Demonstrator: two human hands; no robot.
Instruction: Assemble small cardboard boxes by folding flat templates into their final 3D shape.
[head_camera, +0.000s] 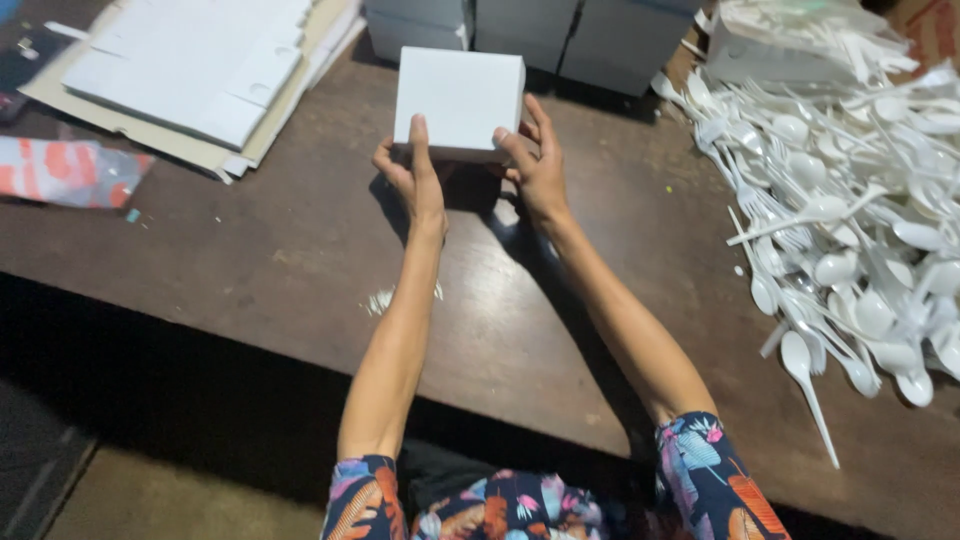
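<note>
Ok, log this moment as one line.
left hand: on white box | right hand: on same box | box: closed, on brown table | right: plastic cutlery pile

Short floral sleeves (700, 465), bare forearms

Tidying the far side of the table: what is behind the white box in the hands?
Behind the white box, a row of closed grey-white boxes stands at the table's far edge. The held box hides part of their fronts.

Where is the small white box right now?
The white box sits top centre of the head view, on the brown table, held between the left hand and right hand, just before the grey boxes.
</note>
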